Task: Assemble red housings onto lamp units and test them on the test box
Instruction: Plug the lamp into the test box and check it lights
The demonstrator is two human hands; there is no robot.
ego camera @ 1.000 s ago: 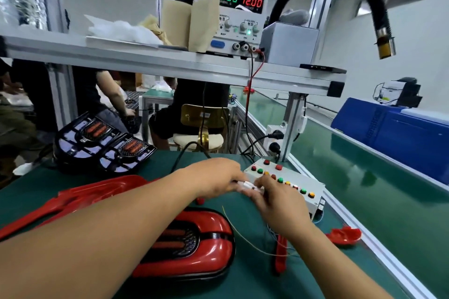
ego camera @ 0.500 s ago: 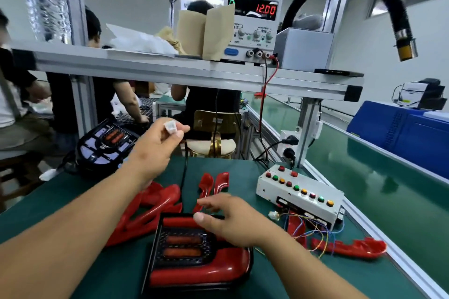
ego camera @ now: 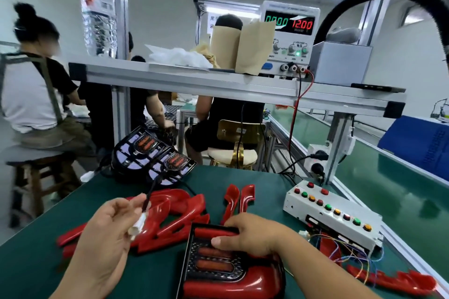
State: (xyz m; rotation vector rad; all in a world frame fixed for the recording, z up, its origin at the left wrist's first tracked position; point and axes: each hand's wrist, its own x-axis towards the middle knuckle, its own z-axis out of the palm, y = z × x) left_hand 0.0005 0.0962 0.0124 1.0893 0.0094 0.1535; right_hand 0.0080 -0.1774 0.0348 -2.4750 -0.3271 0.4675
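The left hand (ego camera: 109, 233) hangs above the bench (ego camera: 243, 177), thumb and forefinger closed on a small white plug (ego camera: 137, 226) whose black cable (ego camera: 151, 189) runs back towards the bare units (ego camera: 153, 160) at the far edge. The right hand (ego camera: 250, 233) clamps the lamp (ego camera: 218, 264) near the front edge, fingers curled over its far rim and thumb flat on the ribbed lens. Its glossy red housing (ego camera: 243, 281) wraps the near side. Loose housings (ego camera: 175, 211) lie in a pile just beyond, between the hands, and the test box (ego camera: 332, 213) sits to the right with thin coloured wires (ego camera: 352, 250) spilling from its front. The lamp looks like rigid moulded plastic, probably light for its bulk but slick. I judge the rim and black frame the better places to hold it, since a palm on the polished red face could slide and leave marks. The housing is likely thin-walled and stiff, so I would press it by its edges, not in the middle. The plug is tiny and hard and its cable limp, so I would take the plug by its body, never by the wire, when mating it. The box's wires look fine enough to snag or pull loose.
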